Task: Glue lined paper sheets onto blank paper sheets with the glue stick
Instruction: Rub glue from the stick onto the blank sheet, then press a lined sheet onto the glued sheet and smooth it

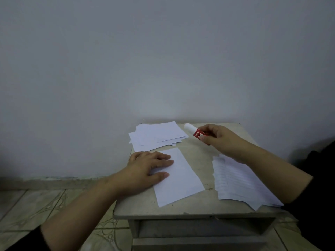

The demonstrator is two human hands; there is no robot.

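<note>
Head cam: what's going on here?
A person sits at a small table gluing paper. The left hand presses flat on a single blank sheet in the middle. The right hand holds a red glue stick above the table, its white end pointing toward the wall. A pile of blank sheets lies at the back, and a stack of lined sheets lies under the right forearm.

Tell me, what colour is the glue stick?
Red body with a white cap: the glue stick, held in the right hand, head view.
</note>
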